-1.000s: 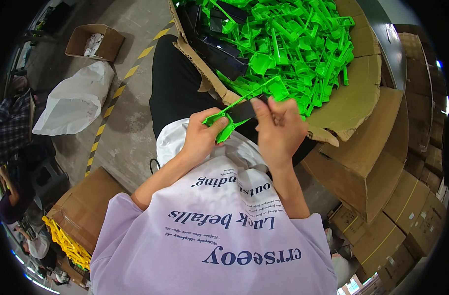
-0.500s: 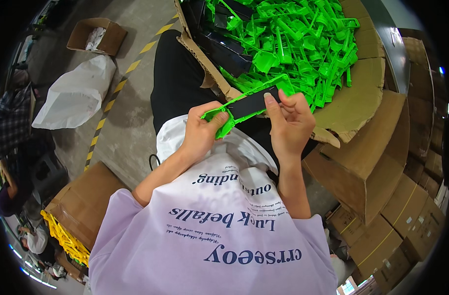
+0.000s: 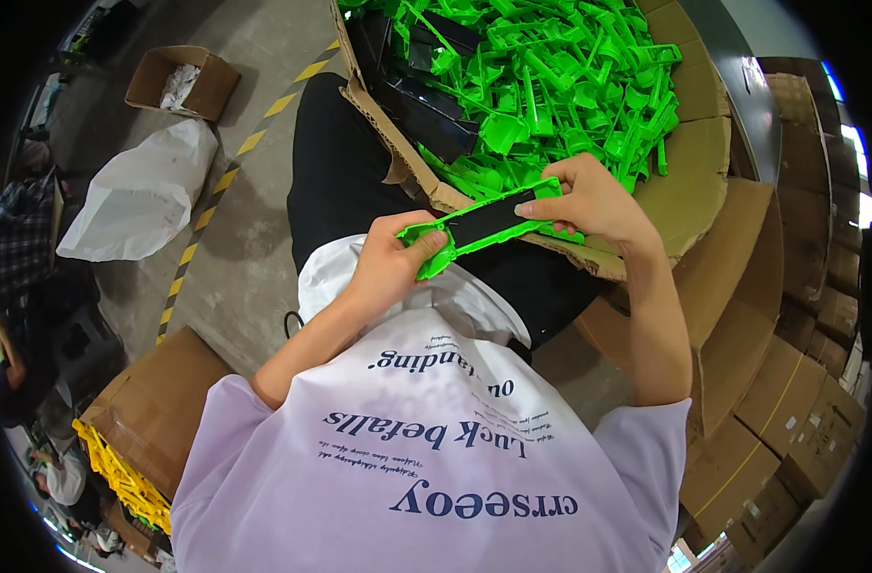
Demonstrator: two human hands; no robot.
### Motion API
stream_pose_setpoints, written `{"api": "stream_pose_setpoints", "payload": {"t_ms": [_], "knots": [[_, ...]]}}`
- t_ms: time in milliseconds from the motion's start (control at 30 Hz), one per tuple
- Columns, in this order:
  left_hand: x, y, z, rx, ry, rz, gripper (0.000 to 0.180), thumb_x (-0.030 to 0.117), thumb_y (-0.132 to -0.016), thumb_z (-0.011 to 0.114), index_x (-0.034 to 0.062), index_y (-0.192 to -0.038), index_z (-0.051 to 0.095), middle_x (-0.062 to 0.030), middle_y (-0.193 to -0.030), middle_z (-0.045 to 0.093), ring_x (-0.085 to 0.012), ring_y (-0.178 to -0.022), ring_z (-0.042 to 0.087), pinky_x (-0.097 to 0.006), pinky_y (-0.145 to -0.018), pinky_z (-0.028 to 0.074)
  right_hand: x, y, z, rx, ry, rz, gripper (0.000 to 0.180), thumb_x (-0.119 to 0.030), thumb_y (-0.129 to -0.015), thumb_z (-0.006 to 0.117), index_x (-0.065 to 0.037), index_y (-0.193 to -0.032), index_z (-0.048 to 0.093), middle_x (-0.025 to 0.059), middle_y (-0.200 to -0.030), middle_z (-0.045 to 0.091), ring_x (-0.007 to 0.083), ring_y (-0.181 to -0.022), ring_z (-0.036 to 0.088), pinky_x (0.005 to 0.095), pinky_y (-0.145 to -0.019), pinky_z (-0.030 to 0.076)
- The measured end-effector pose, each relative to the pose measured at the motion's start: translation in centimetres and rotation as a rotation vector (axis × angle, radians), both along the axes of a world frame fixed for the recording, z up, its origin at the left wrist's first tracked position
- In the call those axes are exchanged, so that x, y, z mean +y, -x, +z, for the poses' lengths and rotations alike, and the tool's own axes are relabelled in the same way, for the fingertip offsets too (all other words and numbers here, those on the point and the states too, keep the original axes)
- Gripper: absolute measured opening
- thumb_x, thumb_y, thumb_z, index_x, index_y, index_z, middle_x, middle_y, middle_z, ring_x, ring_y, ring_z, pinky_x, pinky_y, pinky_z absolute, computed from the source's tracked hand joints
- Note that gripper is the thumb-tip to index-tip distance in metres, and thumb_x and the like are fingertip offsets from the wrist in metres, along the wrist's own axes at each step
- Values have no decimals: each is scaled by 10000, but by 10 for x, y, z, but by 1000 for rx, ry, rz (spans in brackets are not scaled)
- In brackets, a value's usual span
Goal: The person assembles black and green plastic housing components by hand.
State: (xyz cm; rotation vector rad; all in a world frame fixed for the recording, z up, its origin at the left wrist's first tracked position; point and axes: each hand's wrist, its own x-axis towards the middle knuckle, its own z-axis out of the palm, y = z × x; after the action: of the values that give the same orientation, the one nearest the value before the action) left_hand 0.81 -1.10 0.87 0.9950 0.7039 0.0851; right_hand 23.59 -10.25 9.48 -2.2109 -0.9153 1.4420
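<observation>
Between my two hands, above my lap, is a long bright green plastic frame (image 3: 455, 250) with a flat black panel (image 3: 488, 220) lying along its middle. My left hand (image 3: 393, 256) grips the frame's left end, thumb on top. At the other end, my right hand (image 3: 593, 202) pinches the frame, its thumb pressed on the black panel and the fingers partly hidden beneath. Just beyond, a large cardboard bin (image 3: 703, 172) holds a heap of green plastic parts (image 3: 579, 76), with several glossy black panels (image 3: 421, 119) along its left side.
On the floor to the left are a white sack (image 3: 140, 196) and an open carton (image 3: 207, 86), beside yellow-black floor tape (image 3: 199, 229). A carton (image 3: 149, 411) with yellow parts (image 3: 121, 477) stands lower left. Stacked cartons (image 3: 779, 411) fill the right side. Other people are at the far left.
My right forearm has swung outward to the right, and its hand has turned so the thumb lies flatter on the black panel. The frame has shifted slightly down; my left hand keeps its grip.
</observation>
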Motion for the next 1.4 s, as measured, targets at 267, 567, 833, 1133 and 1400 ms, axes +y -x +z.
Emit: {"api": "stream_pose_setpoints", "payload": {"t_ms": [267, 567, 833, 1133, 1400], "knots": [[9, 2, -2, -14, -25, -162, 156, 155, -906, 608, 4, -869, 624, -14, -656, 579, -57, -545, 510, -214, -444, 377, 3, -5, -5, 89, 106, 3, 271, -234, -704, 786, -6, -663, 646, 1, -515, 534, 68, -429, 493, 219, -392, 356], [6, -8, 3, 51, -69, -59, 161, 150, -876, 645, -10, -888, 633, -13, -638, 582, -60, -501, 492, -213, -438, 385, -8, -12, -17, 54, 15, 5, 296, -240, -689, 789, 12, -635, 642, 12, -508, 524, 83, -438, 496, 246, -413, 362], [4, -12, 5, 86, -51, -60, 155, 136, -867, 656, -15, -891, 634, -15, -647, 591, -59, -507, 497, -216, -434, 380, -10, -12, -12, 68, 7, -30, 298, -230, -692, 785, 11, -618, 627, 7, -510, 522, 86, -435, 485, 251, -425, 366], [4, -11, 1, 116, -94, -98, 150, 123, -871, 652, -24, -897, 641, -18, -648, 596, -58, -514, 497, -220, -440, 377, -7, -12, -8, 60, 60, 0, 280, -223, -699, 781, 1, -612, 637, 3, -499, 516, 85, -437, 474, 259, -423, 356], [6, -16, 25, 144, -39, -108, 140, 115, -874, 645, -24, -894, 645, -14, -647, 591, -58, -518, 486, -226, -449, 372, -18, -9, -24, -275, -127, 19, 337, -272, -742, 743, -9, -573, 618, 24, -487, 523, 85, -422, 461, 261, -424, 348]]}}
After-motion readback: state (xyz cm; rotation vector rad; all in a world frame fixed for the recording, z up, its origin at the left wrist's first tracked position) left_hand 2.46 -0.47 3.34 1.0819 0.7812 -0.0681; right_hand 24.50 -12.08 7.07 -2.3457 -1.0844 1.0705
